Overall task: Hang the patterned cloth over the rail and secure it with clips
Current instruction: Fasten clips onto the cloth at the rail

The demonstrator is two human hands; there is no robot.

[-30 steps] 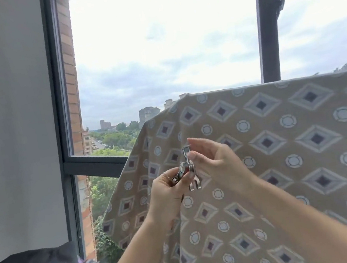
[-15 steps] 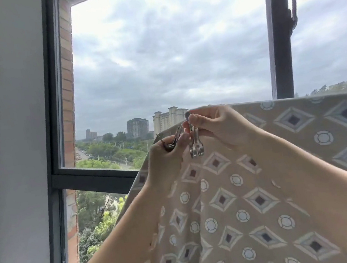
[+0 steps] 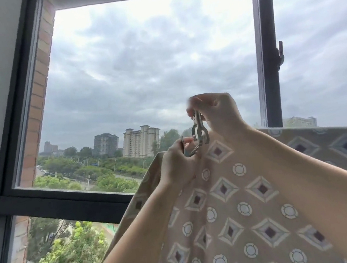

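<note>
My right hand has risen, pinching a metal clip just above the patterned cloth, already draped at three o'clock. Left hand grips a second clip. Clipping looks imminent.
</note>
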